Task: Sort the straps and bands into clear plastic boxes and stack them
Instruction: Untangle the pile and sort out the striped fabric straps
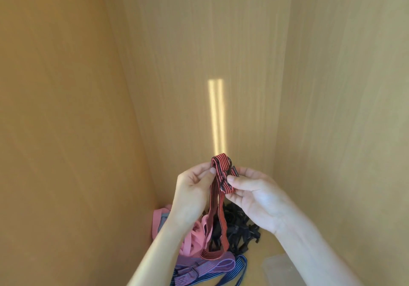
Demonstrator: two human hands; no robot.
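Both hands are up in front of the wooden wall (221, 42), and they hold one red and black striped strap (218, 199) between them. The left hand (194, 195) pinches the top fold of the strap with its thumb and fingers. The right hand (256, 199) pinches the strap too, right by the little black hook (224, 185) at its end. The rest of the strap hangs down in a long loop, and its bottom end reaches the pile below.

That pile sits in the corner. It has pink bands (190, 239), black straps (236, 228), a purple strap (210, 265) and a blue striped strap (239, 268), all mixed up and touching.

I think the step now is folding this one strap into a small bundle, so it is tidy enough to put away. Only a corner of a clear plastic box (276, 268) shows, low on the right, near the pile. Nothing can be seen inside it.

Next, the long loop likely needs folding up again, and the hook may get tucked in so it stays put. Then the bundle can go down into the box. The strap is stretchy, so it could spring open if the pinch gets loose.
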